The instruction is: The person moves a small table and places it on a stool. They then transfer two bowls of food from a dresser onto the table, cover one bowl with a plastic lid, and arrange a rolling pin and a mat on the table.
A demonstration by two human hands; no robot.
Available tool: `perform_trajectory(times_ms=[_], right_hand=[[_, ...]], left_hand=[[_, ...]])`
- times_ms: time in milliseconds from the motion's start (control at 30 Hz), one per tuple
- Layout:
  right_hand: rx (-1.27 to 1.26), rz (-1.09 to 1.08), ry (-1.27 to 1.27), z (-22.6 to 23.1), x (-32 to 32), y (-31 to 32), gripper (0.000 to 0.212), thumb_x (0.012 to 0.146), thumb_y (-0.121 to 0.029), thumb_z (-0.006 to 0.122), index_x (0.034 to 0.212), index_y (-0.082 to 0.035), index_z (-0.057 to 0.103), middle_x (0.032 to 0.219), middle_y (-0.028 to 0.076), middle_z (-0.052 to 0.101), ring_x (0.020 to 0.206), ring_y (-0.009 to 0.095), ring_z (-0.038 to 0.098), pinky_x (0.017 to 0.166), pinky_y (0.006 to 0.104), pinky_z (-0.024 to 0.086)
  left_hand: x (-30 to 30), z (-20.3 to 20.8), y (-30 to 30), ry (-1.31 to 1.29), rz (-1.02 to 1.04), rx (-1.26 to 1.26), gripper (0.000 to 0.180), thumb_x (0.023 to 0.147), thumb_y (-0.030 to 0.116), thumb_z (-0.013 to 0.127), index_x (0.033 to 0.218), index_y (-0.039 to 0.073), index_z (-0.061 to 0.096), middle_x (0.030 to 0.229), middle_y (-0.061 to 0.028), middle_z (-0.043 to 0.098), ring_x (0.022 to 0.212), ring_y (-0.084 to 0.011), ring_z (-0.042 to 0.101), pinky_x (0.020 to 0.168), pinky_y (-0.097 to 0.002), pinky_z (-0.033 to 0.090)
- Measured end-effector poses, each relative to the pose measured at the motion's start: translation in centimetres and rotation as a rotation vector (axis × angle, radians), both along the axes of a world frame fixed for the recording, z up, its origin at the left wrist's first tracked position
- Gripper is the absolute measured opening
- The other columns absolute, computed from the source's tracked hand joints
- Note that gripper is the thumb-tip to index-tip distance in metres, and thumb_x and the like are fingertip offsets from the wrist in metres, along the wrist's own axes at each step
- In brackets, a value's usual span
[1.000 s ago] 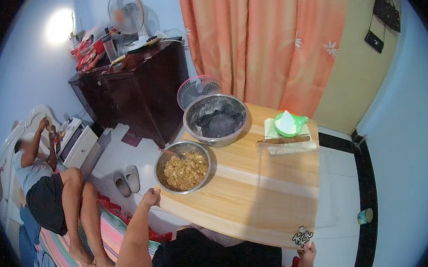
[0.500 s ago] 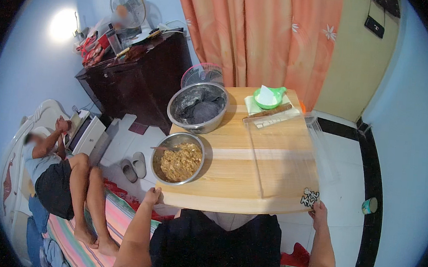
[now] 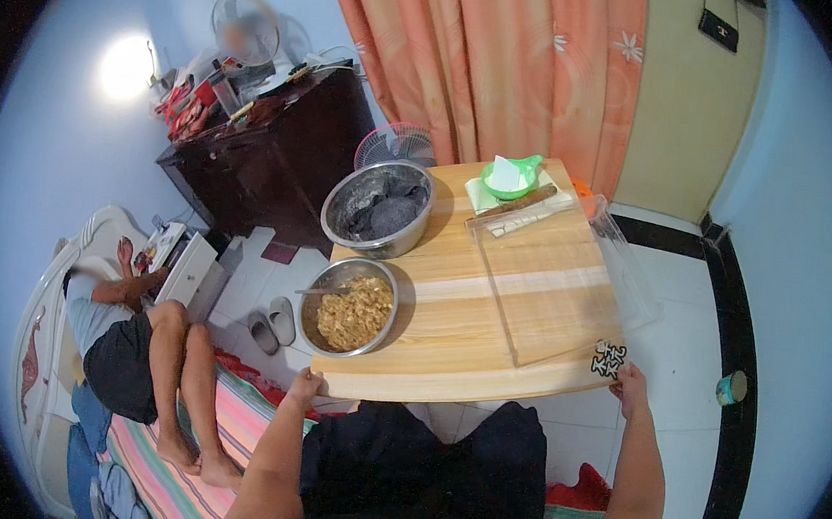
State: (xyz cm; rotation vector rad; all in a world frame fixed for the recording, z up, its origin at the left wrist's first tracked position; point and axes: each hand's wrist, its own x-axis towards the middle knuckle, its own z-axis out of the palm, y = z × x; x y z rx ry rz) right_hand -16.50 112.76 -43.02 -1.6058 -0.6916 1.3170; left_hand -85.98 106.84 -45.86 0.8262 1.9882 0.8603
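Observation:
Both my hands are on the front corners of a light wooden tabletop (image 3: 427, 381). My left hand (image 3: 305, 387) closes round the near left corner, and my right hand (image 3: 630, 388) round the near right one beside a black-and-white sticker. Nearest my left hand stands a metal bowl (image 3: 308, 334) of brown chopped filling (image 3: 356, 315), with a spoon handle sticking out. Behind it, a larger metal bowl (image 3: 375, 248) holds dark grey dough (image 3: 388, 214). A clear plastic sheet or tray (image 3: 516, 348) lies at the right. Beyond it are a rolling pin (image 3: 521, 205) and a green scoop (image 3: 521, 182) with something white in it.
A person (image 3: 112, 330) lies on a striped bed (image 3: 151, 458) at the left. Grey slippers (image 3: 270, 325) and a tin can (image 3: 731, 388) are on the floor. A dark cabinet (image 3: 260, 143), a pink fan (image 3: 395, 145) and an orange curtain (image 3: 506, 73) stand behind the table.
The tabletop has turned slightly in view, its right side nearer, with my hands still on its corners. The person on the bed has moved their arms toward the white drawers.

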Motion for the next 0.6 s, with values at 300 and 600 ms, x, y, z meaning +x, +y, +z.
perform_trajectory(times_ms=[300, 600], right_hand=[[-0.111, 0.001, -0.131, 1.5, -0.6, -0.4, 0.033, 0.084, -0.03, 0.052, 0.112, -0.014, 0.049, 0.083, -0.002, 0.055, 0.07, 0.011, 0.049, 0.065, 0.03, 0.042], [-0.102, -0.051, -0.042, 0.7, -2.7, -3.1, 0.022, 0.083, -0.025, 0.054, 0.101, -0.012, 0.056, 0.071, -0.004, 0.05, 0.055, 0.006, 0.04, 0.052, 0.0228, 0.037]], left_hand=[[0.5, -0.1, -0.5, -0.23, 0.042, 0.072, 0.033, 0.085, 0.01, 0.049, 0.117, 0.0, 0.043, 0.092, -0.0065, 0.056, 0.076, -0.0147, 0.054, 0.066, -0.0274, 0.046], [-2.0, -2.8, 1.5, -0.193, 0.14, 0.241, 0.03, 0.087, 0.011, 0.046, 0.115, 0.003, 0.039, 0.071, -0.0039, 0.05, 0.057, -0.0124, 0.047, 0.051, -0.0268, 0.039]])
